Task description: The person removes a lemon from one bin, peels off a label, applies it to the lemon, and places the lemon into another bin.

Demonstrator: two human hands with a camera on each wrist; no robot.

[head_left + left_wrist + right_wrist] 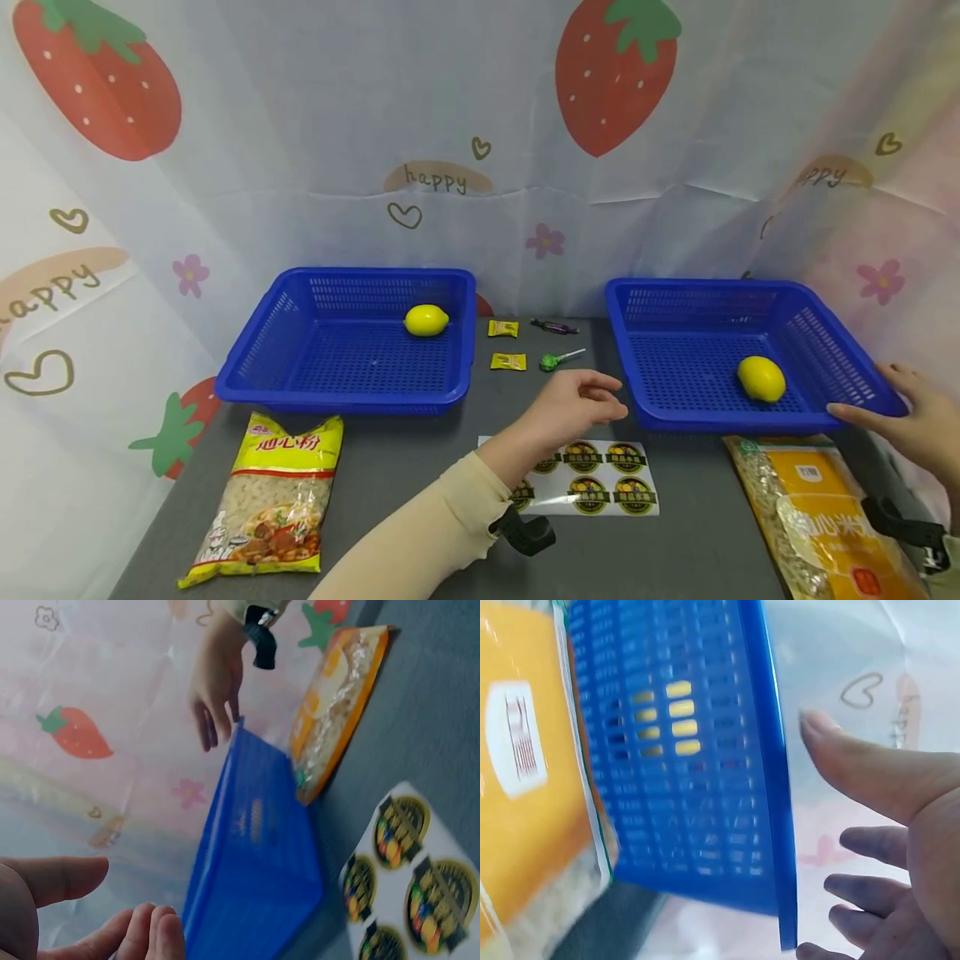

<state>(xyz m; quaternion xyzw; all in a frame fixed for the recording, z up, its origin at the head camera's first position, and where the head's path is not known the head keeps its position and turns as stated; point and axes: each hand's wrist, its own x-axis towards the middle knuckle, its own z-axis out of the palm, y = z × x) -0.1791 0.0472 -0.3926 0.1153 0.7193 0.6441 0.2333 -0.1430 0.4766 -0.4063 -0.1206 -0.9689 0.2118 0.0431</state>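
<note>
My left hand (573,408) hovers over the table just left of the right blue basket (738,421), fingers loosely bent and nothing in them. At that basket's right front corner is my right hand (918,417), thumb over the rim and fingers spread along the outer side. The right wrist view shows its thumb (877,772) beside the rim, not curled round it. A lemon (761,379) lies in the right basket. Another lemon (426,320) lies at the back right of the left blue basket (345,402).
Between the baskets lie yellow-wrapped candies (508,362), a purple-wrapped candy (555,326) and a green lollipop (551,362). A sticker sheet (555,500) lies partly under my left forearm. Pasta bags stand out in front: a yellow one (273,500) at left, an orange one (832,517) at right.
</note>
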